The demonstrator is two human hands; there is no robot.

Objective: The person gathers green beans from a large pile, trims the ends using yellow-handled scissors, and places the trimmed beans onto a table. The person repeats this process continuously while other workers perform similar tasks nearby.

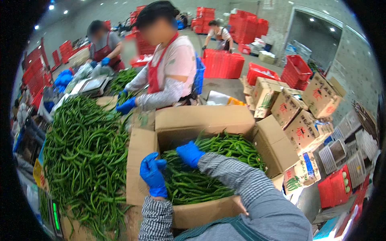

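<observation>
An open cardboard box (205, 117) full of long green chili peppers (205, 188) stands before me. My right hand (190, 154), in a blue glove, reaches into the box and touches the peppers; its fingertips are partly hidden, so a grip cannot be made out. Over the box's left edge is my left hand (153, 174), also blue-gloved, with fingers apart and nothing in it. To the left, a broad heap of loose green chili peppers (87, 150) covers the table.
Across the table a person (172, 66) in a red apron handles peppers with blue gloves. Two more people work further back. A scale (92, 85) stands beyond the heap. Cardboard cartons (283, 108) are stacked at right, near red crates (297, 70). A lit green display (56, 216) is at lower left.
</observation>
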